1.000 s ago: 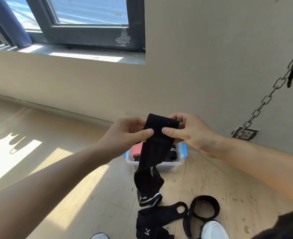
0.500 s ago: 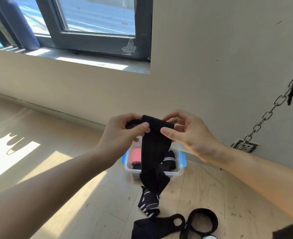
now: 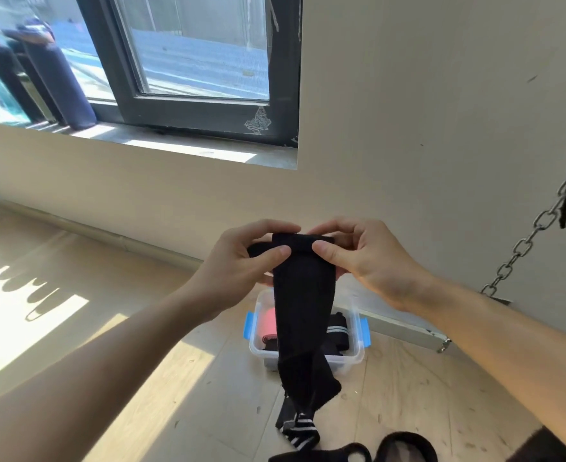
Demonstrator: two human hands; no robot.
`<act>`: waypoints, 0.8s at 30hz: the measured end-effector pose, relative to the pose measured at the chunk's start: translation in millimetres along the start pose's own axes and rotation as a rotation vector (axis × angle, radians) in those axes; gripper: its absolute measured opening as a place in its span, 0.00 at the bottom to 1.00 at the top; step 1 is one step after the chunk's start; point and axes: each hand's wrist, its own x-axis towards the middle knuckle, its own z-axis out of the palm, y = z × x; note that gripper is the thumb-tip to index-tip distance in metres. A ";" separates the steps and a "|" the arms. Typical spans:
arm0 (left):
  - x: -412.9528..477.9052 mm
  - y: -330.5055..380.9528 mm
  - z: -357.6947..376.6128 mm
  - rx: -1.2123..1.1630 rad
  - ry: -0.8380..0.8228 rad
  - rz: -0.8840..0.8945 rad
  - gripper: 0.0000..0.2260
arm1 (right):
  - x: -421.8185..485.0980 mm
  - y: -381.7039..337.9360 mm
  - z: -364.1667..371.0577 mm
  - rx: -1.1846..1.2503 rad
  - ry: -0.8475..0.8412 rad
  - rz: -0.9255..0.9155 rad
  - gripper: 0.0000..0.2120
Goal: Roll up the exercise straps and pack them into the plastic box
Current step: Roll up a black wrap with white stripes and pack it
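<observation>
Head view. Both forearms reach forward and are held up above the plastic box [image 3: 358,356]. The left hand [image 3: 238,265] and right hand [image 3: 371,261] meet at the top end of a black strap [image 3: 303,305]. Each thumb lies across the near face of a small roll there. The fingers curl behind, pinching it.

The rest of the strap hangs straight down in front of the box. Its striped end [image 3: 300,428] is low on the person's side of the box; whether it touches the floor [image 3: 141,395] I cannot tell.

Inside the box a pink roll [image 3: 268,325] lies at left and a black striped roll [image 3: 336,331] at right. Loose black straps [image 3: 405,445] lie on the floor on the person's side of the box. A chain [image 3: 521,245] hangs to the right of the box.
</observation>
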 end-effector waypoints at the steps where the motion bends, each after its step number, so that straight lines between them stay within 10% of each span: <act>1: -0.1 0.8 0.1 -0.004 0.026 0.016 0.12 | 1.3 -1.9 0.8 0.004 -0.004 0.006 0.06; 14: 9.4 -3.2 24.1 0.272 0.240 0.321 0.13 | 0.3 -2.1 0.9 0.081 0.037 0.175 0.14; 24: 11.9 6.3 30.5 -0.111 0.003 -0.178 0.11 | 0.4 2.7 -24.6 0.115 -0.048 0.119 0.07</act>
